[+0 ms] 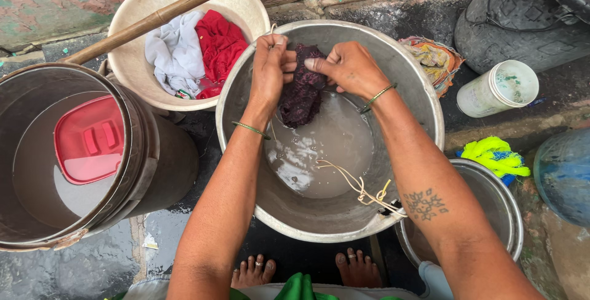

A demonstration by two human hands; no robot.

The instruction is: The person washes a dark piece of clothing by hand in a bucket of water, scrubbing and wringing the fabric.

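Head view. The left hand (270,66) and the right hand (347,66) meet over the far half of a large metal basin (424,97) that stands on wet dark ground. Both are clamped on a dark maroon cloth (302,94): the left fingers are curled tight around its upper left edge, the right thumb and fingers pinch its upper right edge, and the two hands are almost touching. The cloth hangs from them, bunched and wet, with its lower end at or just above the murky grey water (326,146) in the bottom of the basin; whether it touches the surface cannot be told. A pale cord (356,186) trails from the water to the basin's near right rim. Each wrist carries a thin green bangle (250,129).

Just beyond the basin's far left rim sits a cream tub (246,5) holding a white garment (175,51) and a red garment (218,45), with a wooden pole (153,17) lying across its rim. At the left edge stands a large drum (153,159) of water with a red plastic scoop (89,140) floating in it. To the right of the basin lie a white cylindrical container (491,88) on its side, a yellow-green scrubber (495,155) and a smaller metal vessel (510,208). Bare toes (255,269) show at the near edge, below the basin.
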